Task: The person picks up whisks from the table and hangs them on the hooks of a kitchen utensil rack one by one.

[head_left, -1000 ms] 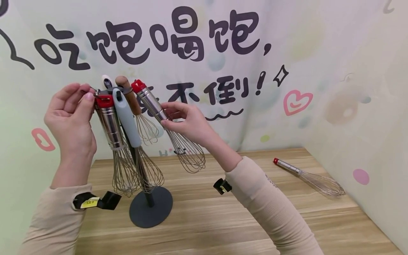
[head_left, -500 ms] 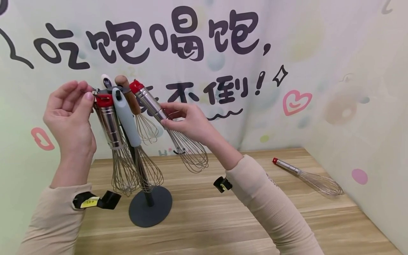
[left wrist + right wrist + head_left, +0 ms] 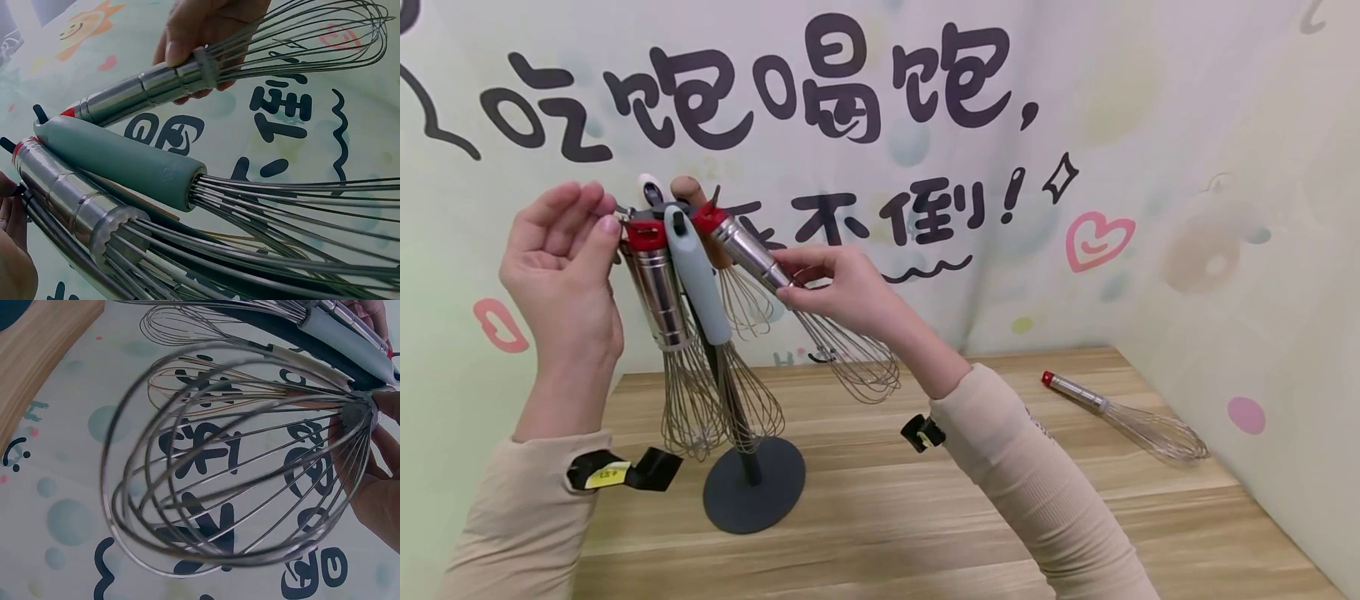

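Note:
My right hand (image 3: 850, 287) pinches a steel-handled whisk (image 3: 748, 250) low on its handle, wires slanting down to the right. Its red end sits against a dark hook at the top of the whisk stand (image 3: 752, 496); the hook tip shows above the red end. At the stand's left side my left hand (image 3: 561, 267) pinches a hook end between thumb and fingers; the exact contact is partly hidden. Beside it hang another red-capped steel whisk (image 3: 662, 300) and a light-blue-handled whisk (image 3: 700, 279). In the right wrist view, the held whisk's wires (image 3: 237, 475) fill the middle.
Behind these, a wooden-handled whisk (image 3: 711, 237) and a white-handled one (image 3: 650, 185) hang on the stand. Another red-capped whisk (image 3: 1078, 392) lies at the right of the wooden table (image 3: 925, 517). A printed wall (image 3: 925, 167) stands close behind.
The right hand's whisk has shifted slightly left and down at its red end, and the hook tip now shows there. Its wires have swung right. The left hand has barely moved.

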Action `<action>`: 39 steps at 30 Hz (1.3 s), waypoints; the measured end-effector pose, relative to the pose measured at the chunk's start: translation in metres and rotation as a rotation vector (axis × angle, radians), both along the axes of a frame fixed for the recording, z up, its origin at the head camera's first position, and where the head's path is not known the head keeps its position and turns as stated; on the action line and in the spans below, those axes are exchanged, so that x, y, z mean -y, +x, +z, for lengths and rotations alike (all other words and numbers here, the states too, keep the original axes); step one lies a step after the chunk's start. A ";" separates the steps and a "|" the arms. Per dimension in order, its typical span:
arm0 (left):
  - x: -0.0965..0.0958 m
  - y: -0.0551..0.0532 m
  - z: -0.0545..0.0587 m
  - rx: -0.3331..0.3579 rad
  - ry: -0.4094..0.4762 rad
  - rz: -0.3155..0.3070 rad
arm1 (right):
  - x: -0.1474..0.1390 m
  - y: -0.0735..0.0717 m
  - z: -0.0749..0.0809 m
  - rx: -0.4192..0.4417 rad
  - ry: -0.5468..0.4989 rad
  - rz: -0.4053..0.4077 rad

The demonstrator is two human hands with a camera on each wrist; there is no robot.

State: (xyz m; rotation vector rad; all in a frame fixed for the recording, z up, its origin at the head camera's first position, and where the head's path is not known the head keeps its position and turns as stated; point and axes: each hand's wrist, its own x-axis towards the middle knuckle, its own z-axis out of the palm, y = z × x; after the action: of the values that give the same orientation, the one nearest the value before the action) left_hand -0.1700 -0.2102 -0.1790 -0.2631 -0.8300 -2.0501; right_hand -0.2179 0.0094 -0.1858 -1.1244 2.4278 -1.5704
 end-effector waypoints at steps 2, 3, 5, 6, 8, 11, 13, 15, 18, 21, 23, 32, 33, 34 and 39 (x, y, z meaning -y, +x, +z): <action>0.001 0.000 0.000 -0.006 0.000 -0.005 | 0.001 0.000 -0.001 -0.012 0.016 0.015; 0.002 0.000 -0.001 -0.010 0.002 -0.012 | 0.002 0.000 -0.002 -0.015 0.021 0.019; 0.003 0.001 -0.001 -0.016 0.006 -0.028 | 0.004 -0.001 -0.004 -0.007 0.017 0.023; 0.003 0.001 -0.001 -0.019 0.007 -0.037 | 0.004 -0.001 -0.005 0.000 0.012 0.024; 0.005 0.001 -0.001 -0.024 0.013 -0.061 | 0.006 -0.002 -0.007 0.010 0.001 0.023; 0.006 0.002 -0.001 -0.027 0.019 -0.089 | 0.010 -0.003 -0.011 0.022 -0.013 0.028; 0.007 0.003 -0.001 -0.027 0.020 -0.102 | 0.012 -0.003 -0.014 0.031 -0.024 0.034; 0.007 0.003 -0.001 -0.023 0.018 -0.108 | 0.015 -0.004 -0.017 0.036 -0.036 0.042; 0.007 0.003 -0.001 -0.013 0.013 -0.113 | 0.019 -0.004 -0.022 0.058 -0.054 0.040; 0.007 0.003 -0.001 -0.006 0.005 -0.114 | 0.021 -0.004 -0.024 0.073 -0.063 0.030; 0.007 0.003 -0.001 -0.004 0.000 -0.112 | 0.022 -0.005 -0.026 0.078 -0.067 0.023; 0.006 0.005 -0.001 0.015 -0.005 -0.089 | 0.027 -0.004 -0.028 0.103 -0.072 0.021; 0.006 0.005 -0.001 0.020 -0.009 -0.080 | 0.027 -0.004 -0.028 0.107 -0.075 0.022; 0.006 0.006 0.000 0.025 -0.013 -0.074 | 0.028 -0.004 -0.028 0.110 -0.077 0.022; 0.001 0.009 0.001 0.048 -0.053 -0.036 | 0.030 -0.004 -0.030 0.113 -0.084 0.027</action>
State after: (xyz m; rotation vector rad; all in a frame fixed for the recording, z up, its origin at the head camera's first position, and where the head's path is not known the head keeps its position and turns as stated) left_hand -0.1608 -0.2109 -0.1776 -0.2606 -0.9160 -2.0775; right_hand -0.2221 -0.0210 -0.2157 -1.0453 2.2861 -1.6933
